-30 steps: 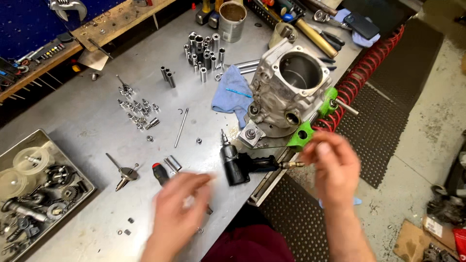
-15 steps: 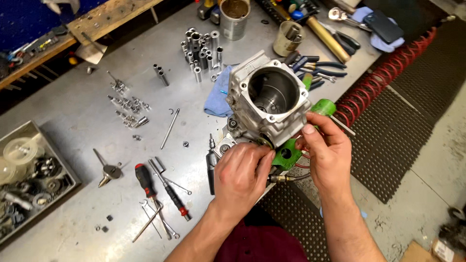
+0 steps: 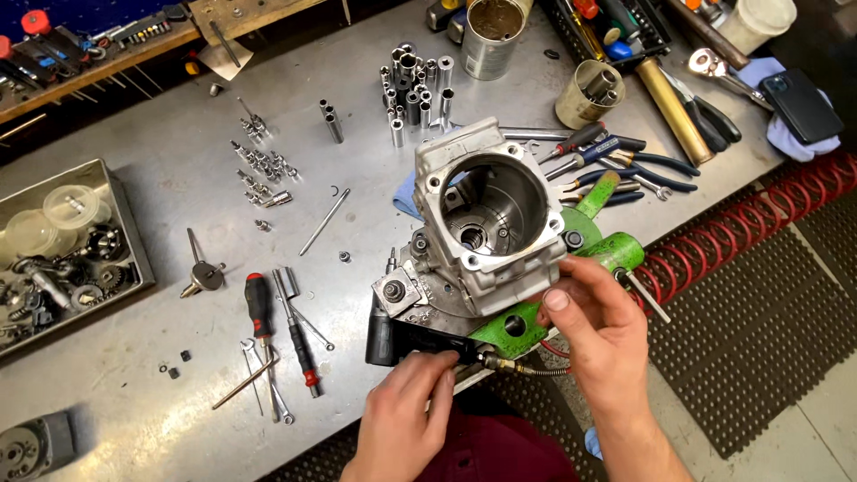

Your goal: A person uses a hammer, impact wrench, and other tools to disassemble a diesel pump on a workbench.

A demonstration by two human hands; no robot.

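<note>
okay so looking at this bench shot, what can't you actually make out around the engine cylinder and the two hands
- Head view: underside of the engine cylinder, hidden by its own body and the green stand.
- Left hand fingertips, curled under the black part.
- Hose fitting: too small to identify.
- Grey block, cut by the bottom-left edge.

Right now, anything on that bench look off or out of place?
A phone lies on a cloth at the bench's far right corner, beside wrenches and over the floor edge. Small nuts and washers lie loose near the front. The left hand touches the black block under the cylinder; the right hand steadies it. Nothing looks spilled or broken.
</note>
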